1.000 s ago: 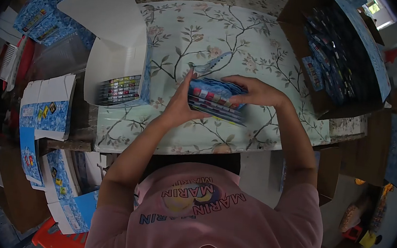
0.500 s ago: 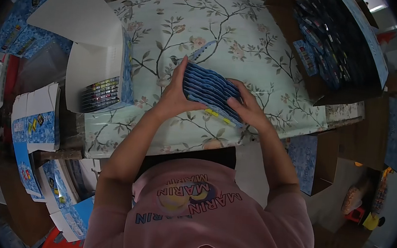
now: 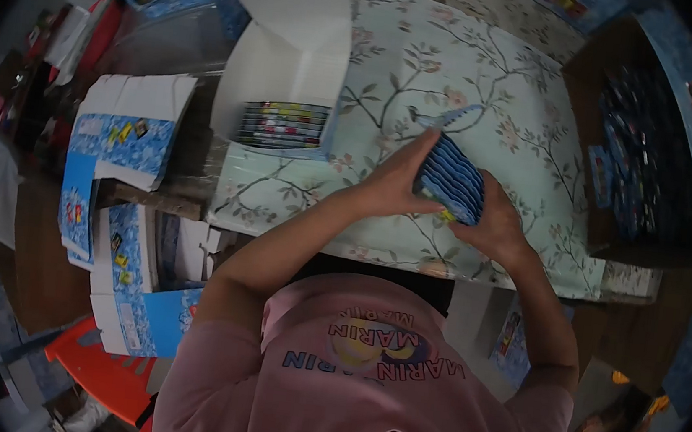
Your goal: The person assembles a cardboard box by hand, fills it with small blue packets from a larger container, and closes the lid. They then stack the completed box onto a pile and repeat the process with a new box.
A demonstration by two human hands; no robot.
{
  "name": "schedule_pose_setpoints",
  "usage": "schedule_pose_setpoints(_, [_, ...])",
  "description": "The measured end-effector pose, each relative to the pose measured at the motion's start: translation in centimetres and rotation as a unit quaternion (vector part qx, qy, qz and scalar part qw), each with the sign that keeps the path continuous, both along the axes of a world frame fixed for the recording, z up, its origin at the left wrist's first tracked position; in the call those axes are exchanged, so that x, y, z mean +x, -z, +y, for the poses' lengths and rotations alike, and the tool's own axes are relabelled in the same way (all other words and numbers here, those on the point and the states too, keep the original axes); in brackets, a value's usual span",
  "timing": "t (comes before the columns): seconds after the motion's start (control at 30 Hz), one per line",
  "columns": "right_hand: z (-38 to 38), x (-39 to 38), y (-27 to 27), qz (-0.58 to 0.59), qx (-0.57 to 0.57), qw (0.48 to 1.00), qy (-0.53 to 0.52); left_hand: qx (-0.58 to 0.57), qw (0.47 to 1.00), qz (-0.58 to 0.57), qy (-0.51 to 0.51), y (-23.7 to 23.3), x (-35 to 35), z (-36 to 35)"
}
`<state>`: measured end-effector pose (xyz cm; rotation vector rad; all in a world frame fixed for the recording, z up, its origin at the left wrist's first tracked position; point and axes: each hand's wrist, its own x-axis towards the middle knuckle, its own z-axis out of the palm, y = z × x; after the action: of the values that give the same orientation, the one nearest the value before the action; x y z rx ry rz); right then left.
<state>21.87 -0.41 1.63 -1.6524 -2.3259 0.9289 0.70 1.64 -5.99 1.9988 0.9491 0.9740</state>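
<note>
Between my two hands, above the table, is a stack of blue flat packets [image 3: 453, 177] with wavy edges. My left hand [image 3: 400, 178] grips its left side, with the thumb along the lower edge. On the right side, my right hand [image 3: 496, 219] is closed around the stack, and some of its fingers are hidden. To the left stands an open white-lined box [image 3: 282, 57] with its flap raised. A row of packets [image 3: 284, 125] lies inside it.
A flowered tablecloth [image 3: 389, 48] covers the table. At the right is a cardboard carton [image 3: 584, 72] holding many dark blue packets [image 3: 634, 162]. Flattened blue-and-white boxes [image 3: 132, 126] lie at the left, above an orange chair [image 3: 106, 368].
The view has swung left, so the table and boxes appear further right. My hands have drawn closer together around the stack, which now looks narrower and more steeply tilted.
</note>
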Motion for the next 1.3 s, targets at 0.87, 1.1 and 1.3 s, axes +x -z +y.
schedule_pose_setpoints(0.87, [11.4,-22.7,-4.1,0.265,0.223,0.937,-0.043,-0.008,0.911,0.313,-0.269,-5.8,-16.7,1.2])
schedule_pose_setpoints(1.1, [15.6,-25.6,-2.1,-0.217,0.047,0.94,-0.258,0.019,0.923,0.275,-0.27,-5.5,-16.5,1.1])
schedule_pose_setpoints(1.3, [21.5,-28.0,-1.1,-0.08,-0.039,0.958,-0.272,0.056,0.917,0.263,-0.295,-5.5,-16.4,0.9])
